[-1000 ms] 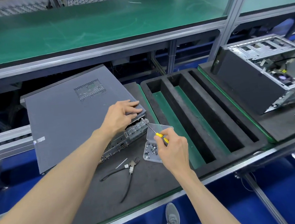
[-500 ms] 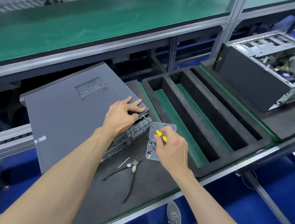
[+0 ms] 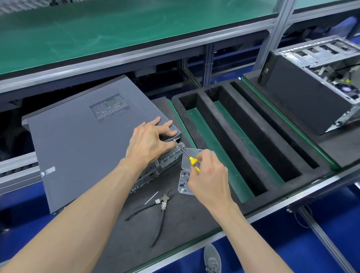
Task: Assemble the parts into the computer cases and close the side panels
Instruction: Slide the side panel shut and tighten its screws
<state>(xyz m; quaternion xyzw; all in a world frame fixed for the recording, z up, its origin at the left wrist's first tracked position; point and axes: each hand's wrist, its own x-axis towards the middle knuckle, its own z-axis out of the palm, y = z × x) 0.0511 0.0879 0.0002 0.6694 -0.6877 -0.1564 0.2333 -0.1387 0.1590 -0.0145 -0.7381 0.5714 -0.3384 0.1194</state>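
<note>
A grey computer case (image 3: 82, 149) lies on its side on the black mat, its side panel on top. My left hand (image 3: 151, 141) rests on the panel's near right corner, fingers spread on top and thumb by the rear edge. My right hand (image 3: 208, 177) grips a yellow-handled screwdriver (image 3: 191, 159) whose tip meets the rear corner of the case just under my left thumb. A clear plastic screw box (image 3: 184, 182) with small screws lies open beneath my right hand. A second case (image 3: 314, 94), open and tilted, stands at the right.
Black-handled pliers (image 3: 159, 205) and a thin white strip (image 3: 151, 197) lie on the mat in front of the case. A black foam tray (image 3: 200, 126) with long slots sits between the two cases. A green shelf (image 3: 100, 30) runs behind.
The view has shifted slightly. My left thumb has closed in toward the screwdriver tip at the case corner. The right hand keeps the screwdriver on the same spot.
</note>
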